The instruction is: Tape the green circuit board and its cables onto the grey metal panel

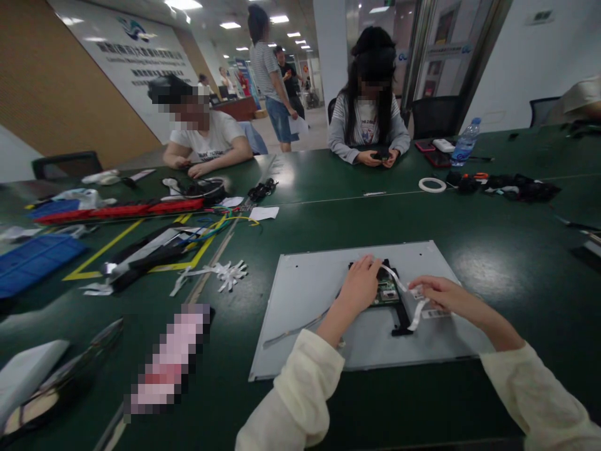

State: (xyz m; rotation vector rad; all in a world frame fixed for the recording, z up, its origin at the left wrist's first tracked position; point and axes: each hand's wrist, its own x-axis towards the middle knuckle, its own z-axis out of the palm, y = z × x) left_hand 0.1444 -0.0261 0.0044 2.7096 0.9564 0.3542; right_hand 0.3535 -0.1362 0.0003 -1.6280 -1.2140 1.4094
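A grey flat panel (310,294) lies face down on the green table in front of me. A small green circuit board (387,292) with black strips sits near its middle. My left hand (359,287) rests on the panel beside the board, fingers pressed down at the board's upper left corner. My right hand (439,294) pinches a white flat ribbon cable (413,299) that runs from the board's top across to my fingers and hangs down. Both arms wear cream sleeves.
Two people sit across the table; one holds a phone (379,155). A white tape roll (432,184), water bottle (466,142) and black tools (507,186) lie at the right. Red bars (117,211), blue trays (32,260), cables and white scraps (228,274) lie at the left.
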